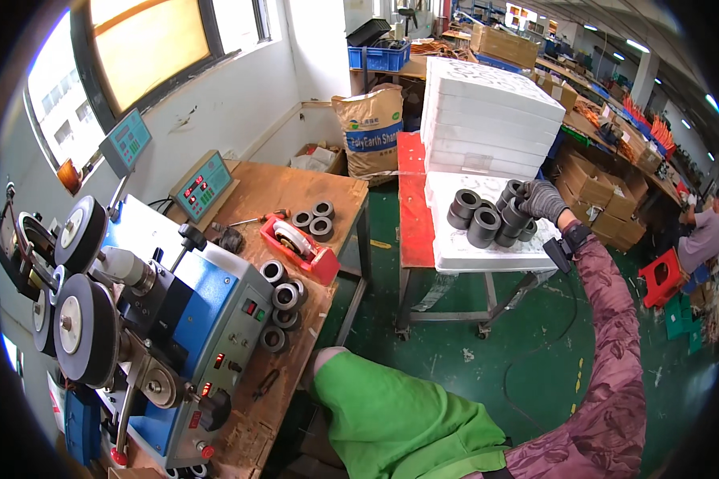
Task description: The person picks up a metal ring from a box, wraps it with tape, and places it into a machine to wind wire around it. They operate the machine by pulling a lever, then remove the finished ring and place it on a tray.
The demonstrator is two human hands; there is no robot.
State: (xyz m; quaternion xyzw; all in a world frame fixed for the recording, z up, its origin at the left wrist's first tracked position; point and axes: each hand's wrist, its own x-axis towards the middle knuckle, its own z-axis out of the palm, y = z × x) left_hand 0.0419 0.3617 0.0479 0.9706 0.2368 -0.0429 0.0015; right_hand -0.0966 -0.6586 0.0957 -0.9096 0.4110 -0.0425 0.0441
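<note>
My right hand (544, 201), in a grey glove, reaches out to a group of dark grey hollow cylinders (483, 227) on a white foam tray (487, 257). Its fingers curl over a dark cylinder (518, 212) at the group's right side; the glove covers part of it. Some cylinders there are stacked on others. My left hand is outside the picture. On the wooden bench (272, 184) to the left, more dark rings (287, 297) lie along the machine's edge, and a few small rings (321, 209) stand near the back corner.
A blue-and-white winding machine (192, 319) with large black wheels takes up the left bench. A red tape dispenser (302, 247), a screwdriver (262, 217) and pliers (266, 384) lie beside it. White foam boxes (487, 120) rise behind the tray. A seated person (701, 231) is at far right.
</note>
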